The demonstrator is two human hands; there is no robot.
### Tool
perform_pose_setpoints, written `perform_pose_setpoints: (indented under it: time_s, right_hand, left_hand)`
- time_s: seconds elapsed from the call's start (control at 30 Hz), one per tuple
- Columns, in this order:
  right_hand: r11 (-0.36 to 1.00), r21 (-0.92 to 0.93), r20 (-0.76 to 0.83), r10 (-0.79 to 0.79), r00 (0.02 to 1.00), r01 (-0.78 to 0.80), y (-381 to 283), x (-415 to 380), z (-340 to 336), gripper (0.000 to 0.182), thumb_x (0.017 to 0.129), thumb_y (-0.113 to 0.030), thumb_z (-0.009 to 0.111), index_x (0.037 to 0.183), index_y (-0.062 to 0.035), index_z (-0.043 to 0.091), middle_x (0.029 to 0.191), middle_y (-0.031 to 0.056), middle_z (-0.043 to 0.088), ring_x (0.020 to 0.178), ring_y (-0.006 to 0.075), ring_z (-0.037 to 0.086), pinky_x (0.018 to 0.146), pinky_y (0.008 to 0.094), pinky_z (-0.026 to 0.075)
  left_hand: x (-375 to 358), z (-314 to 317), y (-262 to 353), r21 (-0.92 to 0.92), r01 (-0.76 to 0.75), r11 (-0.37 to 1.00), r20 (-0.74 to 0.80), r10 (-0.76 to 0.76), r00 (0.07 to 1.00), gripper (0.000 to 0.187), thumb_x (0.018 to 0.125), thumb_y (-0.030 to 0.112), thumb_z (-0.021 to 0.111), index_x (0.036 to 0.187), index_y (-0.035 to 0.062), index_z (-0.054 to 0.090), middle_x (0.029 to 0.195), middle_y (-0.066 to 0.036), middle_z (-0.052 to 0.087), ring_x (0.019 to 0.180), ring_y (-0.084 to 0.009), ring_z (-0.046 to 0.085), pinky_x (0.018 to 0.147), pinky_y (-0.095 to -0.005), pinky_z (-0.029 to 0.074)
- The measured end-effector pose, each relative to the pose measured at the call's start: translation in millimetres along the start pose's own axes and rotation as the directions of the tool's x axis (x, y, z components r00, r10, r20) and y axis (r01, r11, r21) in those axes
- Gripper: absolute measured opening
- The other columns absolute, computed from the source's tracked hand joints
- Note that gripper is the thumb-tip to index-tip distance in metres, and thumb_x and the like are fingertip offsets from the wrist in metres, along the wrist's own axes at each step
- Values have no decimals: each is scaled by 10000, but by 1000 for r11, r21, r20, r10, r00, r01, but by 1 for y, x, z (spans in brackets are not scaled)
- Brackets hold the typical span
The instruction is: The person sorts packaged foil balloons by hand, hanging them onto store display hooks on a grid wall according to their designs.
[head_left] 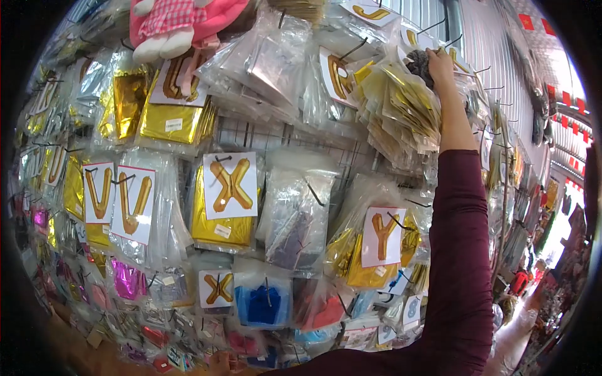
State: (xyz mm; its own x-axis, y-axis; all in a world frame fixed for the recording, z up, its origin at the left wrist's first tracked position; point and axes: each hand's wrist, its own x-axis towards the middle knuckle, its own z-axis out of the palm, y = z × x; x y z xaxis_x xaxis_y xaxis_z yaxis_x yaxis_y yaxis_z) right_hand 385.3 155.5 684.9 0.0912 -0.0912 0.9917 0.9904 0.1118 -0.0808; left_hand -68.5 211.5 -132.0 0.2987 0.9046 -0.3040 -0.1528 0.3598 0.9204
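Snag and slip risks at a high, crowded reach

At the upper left, the plush toy in pink-and-white gingham (166, 28) hangs over a white card with a gold balloon letter (180, 81); a knock there could set both swinging. To the right, a thin, dark metal hook (353, 49) juts out near the thick, fanned stack of clear plastic packets with gold contents (401, 103). The stack splays and tilts, so its loose, slippery edges could catch on the hook, tear or slide out of line if pulled unevenly. Lower down, the clear bag of gold foil with a white Y card (381, 238) lies close to the maroon sleeve (461, 250), which could brush it and twist it askew.

The dark grey, crumpled, cloth-like bundle (419, 66) sits at the upper right edge of the stack, against or just beside it; which of the 2, I cannot tell. The right hand (441, 64) is closed on the bundle in a narrow grip, with the fingers curled at its upper right side. How firmly it presses is unclear, and a weak hold could let the soft bundle slip. I cannot make out the left hand, so I cannot tell its grip.
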Motion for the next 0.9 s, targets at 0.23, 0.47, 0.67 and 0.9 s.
perform_pose_setpoints:
  time_s: [0.23, 0.47, 0.67, 0.9]
  right_hand:
    - [993, -114, 17, -41, 999, 42, 3, 12, 31, 354, 773, -258, 504, 819, 77, 610, 831, 300, 569, 822, 430, 558, 750, 442, 436]
    - [993, -88, 34, -75, 997, 78, 1, 11, 44, 345, 775, -245, 474, 806, 74, 601, 853, 298, 571, 844, 429, 554, 767, 451, 439]
    - [785, -437, 204, -389, 899, 439, -14, -3, 41, 231, 762, -152, 465, 710, -5, 634, 735, 185, 601, 691, 324, 590, 650, 409, 479]
    - [959, -124, 29, -254, 967, 256, -21, -40, 39, 278, 817, -203, 495, 749, 48, 590, 768, 251, 576, 751, 408, 554, 695, 468, 435]
  left_hand:
    - [-25, 21, 22, 29, -38, 999, -160, 42, 986, 298, 881, 334, 467, 950, 49, 519, 768, -87, 558, 646, -188, 521, 607, -330, 458]
    - [-108, 68, 48, 89, -56, 994, -289, 80, 954, 332, 867, 373, 485, 975, 61, 513, 804, -97, 544, 660, -193, 496, 619, -345, 446]
    - [-116, 85, 34, 94, -87, 992, -325, 113, 939, 319, 868, 360, 485, 964, 58, 519, 796, -94, 550, 651, -188, 503, 607, -337, 446]
    - [-132, 105, 0, 25, -121, 992, -411, 121, 904, 302, 868, 341, 486, 949, 53, 526, 785, -90, 558, 638, -180, 513, 591, -325, 446]
